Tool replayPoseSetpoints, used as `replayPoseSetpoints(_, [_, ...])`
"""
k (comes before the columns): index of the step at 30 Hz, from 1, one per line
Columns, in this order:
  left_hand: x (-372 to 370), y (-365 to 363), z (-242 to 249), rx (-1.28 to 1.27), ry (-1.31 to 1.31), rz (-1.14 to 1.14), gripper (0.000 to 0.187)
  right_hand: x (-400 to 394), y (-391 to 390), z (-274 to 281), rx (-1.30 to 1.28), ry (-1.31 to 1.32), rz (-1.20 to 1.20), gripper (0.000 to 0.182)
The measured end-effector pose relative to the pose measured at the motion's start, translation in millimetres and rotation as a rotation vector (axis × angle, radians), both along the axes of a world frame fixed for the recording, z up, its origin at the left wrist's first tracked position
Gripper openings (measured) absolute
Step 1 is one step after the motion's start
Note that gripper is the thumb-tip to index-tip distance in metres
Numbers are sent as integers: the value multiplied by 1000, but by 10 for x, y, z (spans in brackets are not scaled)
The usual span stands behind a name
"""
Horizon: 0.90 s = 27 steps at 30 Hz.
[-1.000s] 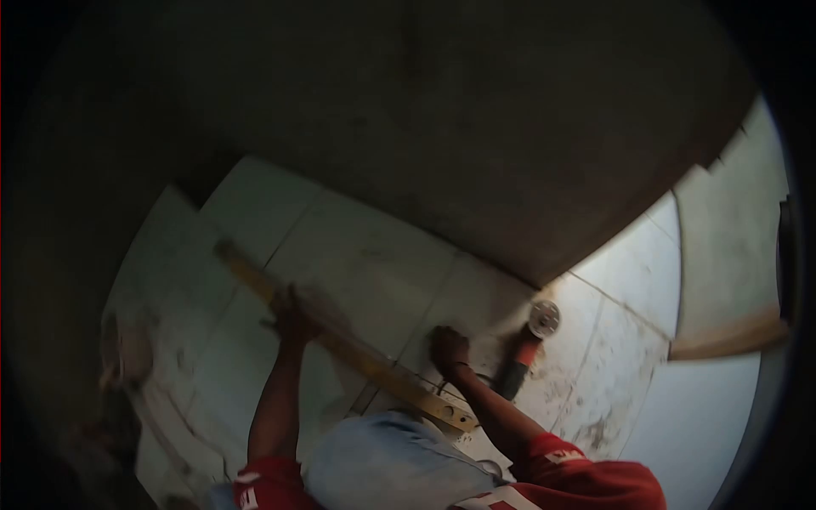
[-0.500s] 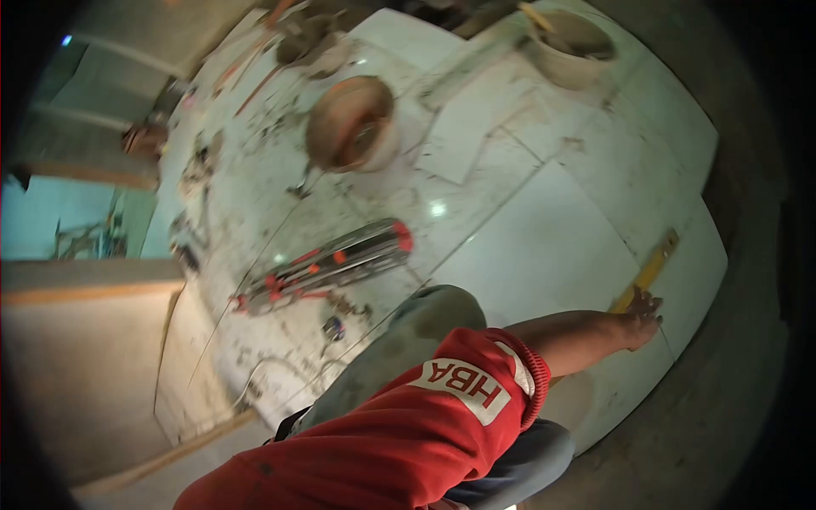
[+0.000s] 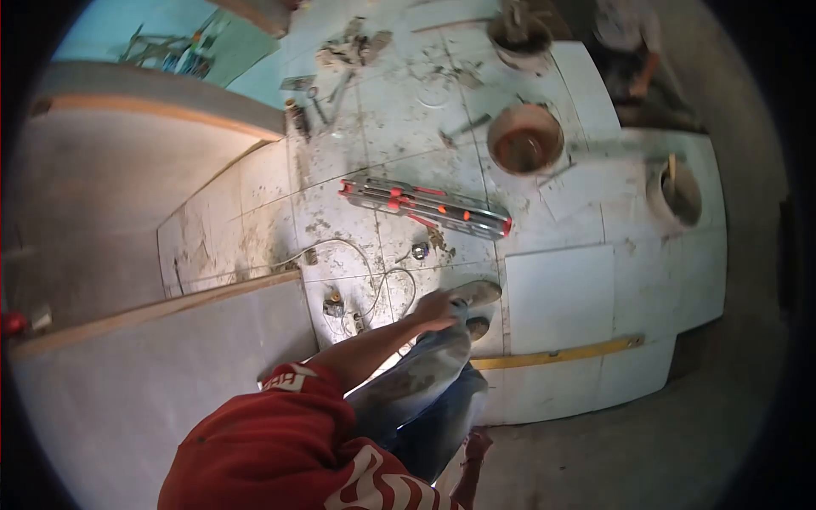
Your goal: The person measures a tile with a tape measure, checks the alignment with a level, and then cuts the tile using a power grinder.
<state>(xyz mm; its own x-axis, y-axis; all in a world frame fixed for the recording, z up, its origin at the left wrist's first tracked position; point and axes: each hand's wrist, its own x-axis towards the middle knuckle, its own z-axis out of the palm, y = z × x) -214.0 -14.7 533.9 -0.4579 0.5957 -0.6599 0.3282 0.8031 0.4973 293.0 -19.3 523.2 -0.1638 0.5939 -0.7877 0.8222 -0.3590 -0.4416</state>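
My left hand (image 3: 437, 311) is beside my bent leg (image 3: 425, 365), close to the shoe (image 3: 478, 293); its fingers are blurred and partly hidden. Low in the view is my right hand (image 3: 478, 444), beside my other leg, with its fingers too dim to read. A yellow spirit level (image 3: 561, 354) lies along the lower edge of a white tile (image 3: 561, 293), apart from both hands. Ahead of my feet sits a red and grey tile cutter (image 3: 425, 208), with a small round dark object (image 3: 420, 250) near it.
A bucket with reddish contents (image 3: 552, 157), a bucket with a wooden handle (image 3: 697, 202) and another bucket (image 3: 520, 59) stand on the tiles. A hammer (image 3: 466, 129) lies nearby. A cable (image 3: 370, 255) loops leftward by a low wall (image 3: 170, 331). Another person (image 3: 627, 38) is at upper right.
My left hand has let go of the spirit level and drawn back to my leg. The view has turned and risen, bringing my right hand and another person into sight.
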Motion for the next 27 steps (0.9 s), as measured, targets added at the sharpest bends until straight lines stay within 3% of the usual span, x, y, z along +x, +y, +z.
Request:
replayPoseSetpoints(1, [-57,-434,104,-152,30,93,68,-131,123,410,-85,-1,-104,10])
replayPoseSetpoints(2, [-54,-887,281,-150,71,161,72,-257,262,690,-171,-1,-208,8])
replayPoseSetpoints(6, [18,-2216,1040,-341,-25,330,76,-345,902,1337,-112,-89,-47,14])
replayPoseSetpoints(13, [532,-3107,2192,-337,-208,662,66,-949,1899,2312,-46,-124,76,14])
replayPoseSetpoints(16, [876,-3418,1983,-179,-133,862,47,-1185,2370,1961,82,-37,99,6])
replayPoseSetpoints(18, [936,-3659,1980,-103,-24,1047,36,-1461,2698,1630,126,-20,-77,5])
replayPoseSetpoints(19, [837,-3697,2166,-152,-70,1104,34,-1819,2700,1757,139,-6,-70,5])
replayPoseSetpoints(20, [725,-3746,2370,-202,-118,1162,32,-2375,2679,1979,270,-12,117,4])
replayPoseSetpoints(21, [759,-3943,2146,-184,-48,1052,31,-2909,2642,2108,401,-20,304,5])
replayPoseSetpoints(22, [847,-4148,1929,-168,18,940,31,-3345,2629,2098,380,-4,347,6])
replayPoseSetpoints(27, [180,-4398,2023,-268,-272,1239,34,-5651,2030,2313,358,158,653,9])
